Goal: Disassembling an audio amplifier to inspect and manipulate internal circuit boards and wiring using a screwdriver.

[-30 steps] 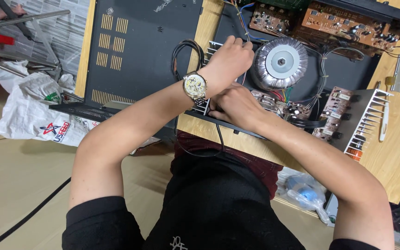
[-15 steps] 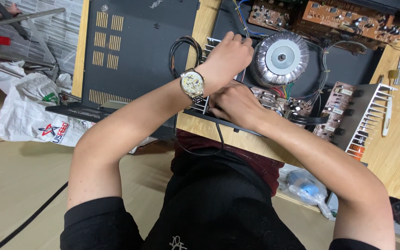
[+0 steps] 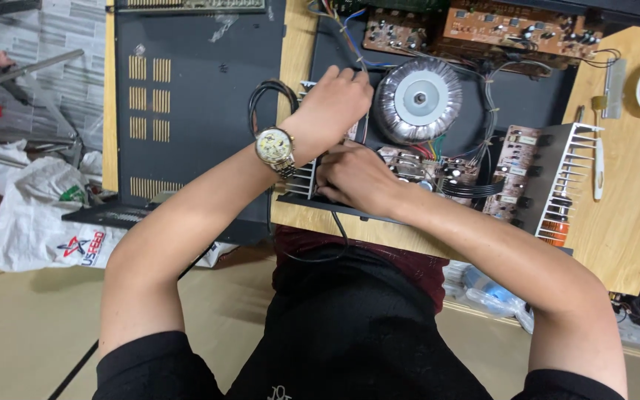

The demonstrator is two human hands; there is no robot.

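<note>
- The black metal amplifier chassis (image 3: 527, 96) lies open on the wooden table (image 3: 631, 207), its perforated black cover (image 3: 194, 104) already off, beyond the left hand.
- Left hand (image 3: 335, 104) rests curled on the finned heatsink, beside the round silver transformer (image 3: 418, 100).
- Right hand (image 3: 357, 178) is curled over the near circuit board; I cannot tell what it pinches.
- Boards remain wired in.

Left hand (image 3: 332, 104) above right hand (image 3: 357, 178)

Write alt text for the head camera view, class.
Both hands work inside an open amplifier chassis on a wooden table: the left hand, wristwatch on its wrist, beside a round transformer, the right hand at the near edge.
</note>
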